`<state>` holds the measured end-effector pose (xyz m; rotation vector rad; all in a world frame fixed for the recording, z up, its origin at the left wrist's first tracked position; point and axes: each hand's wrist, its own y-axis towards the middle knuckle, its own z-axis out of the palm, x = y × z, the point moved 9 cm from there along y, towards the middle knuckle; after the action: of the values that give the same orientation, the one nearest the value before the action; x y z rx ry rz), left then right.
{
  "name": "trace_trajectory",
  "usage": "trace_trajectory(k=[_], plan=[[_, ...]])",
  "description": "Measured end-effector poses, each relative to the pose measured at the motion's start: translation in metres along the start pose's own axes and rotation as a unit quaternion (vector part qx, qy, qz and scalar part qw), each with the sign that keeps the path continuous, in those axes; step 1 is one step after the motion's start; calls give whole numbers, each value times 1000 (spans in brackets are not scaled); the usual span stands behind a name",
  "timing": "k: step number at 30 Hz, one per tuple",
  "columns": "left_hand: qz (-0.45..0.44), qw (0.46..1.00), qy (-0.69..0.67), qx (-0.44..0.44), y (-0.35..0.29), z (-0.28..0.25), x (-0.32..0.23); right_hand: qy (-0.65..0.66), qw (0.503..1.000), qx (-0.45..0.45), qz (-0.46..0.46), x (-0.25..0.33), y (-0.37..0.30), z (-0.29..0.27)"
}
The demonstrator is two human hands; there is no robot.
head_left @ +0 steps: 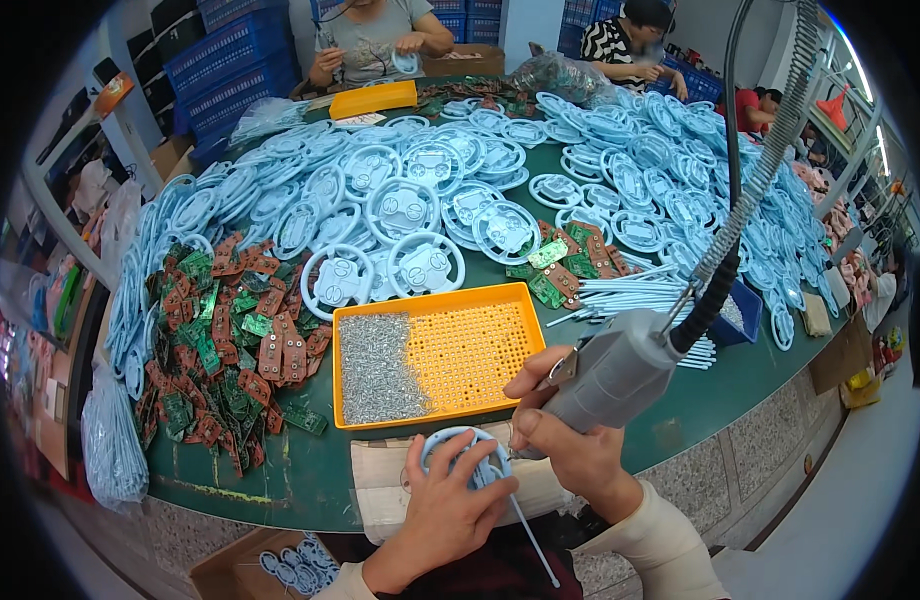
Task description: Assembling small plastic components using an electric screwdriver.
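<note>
Boards: While pale-blue rings [403,208] pile across the far side, red and green circuit boards [270,352] heap at left.
Yellow tray [440,299]: between heap and tool, silver screws [377,370] filling its left part.
Left hand [452,512]: fingers curled over a held ring [488,470], just near of the tray; a thin stick [532,535] slants from it, near and right.
Right hand [585,455]: wrapped round a grey power screwdriver [620,370], tip hidden.
Loose sticks [615,297]: bundled farther off, right of the tray.
</note>
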<state>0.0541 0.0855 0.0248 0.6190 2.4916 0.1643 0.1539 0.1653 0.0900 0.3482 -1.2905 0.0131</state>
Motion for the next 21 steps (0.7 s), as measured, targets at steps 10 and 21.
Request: trace_trajectory(k=[10,21], plan=[[-3,1000,-12,0,1,-2,0,-8,1000,0,-10,2,1,2],[-1,1000,-11,-4,2,-3,0,42,999,1,-8,0,0,1]])
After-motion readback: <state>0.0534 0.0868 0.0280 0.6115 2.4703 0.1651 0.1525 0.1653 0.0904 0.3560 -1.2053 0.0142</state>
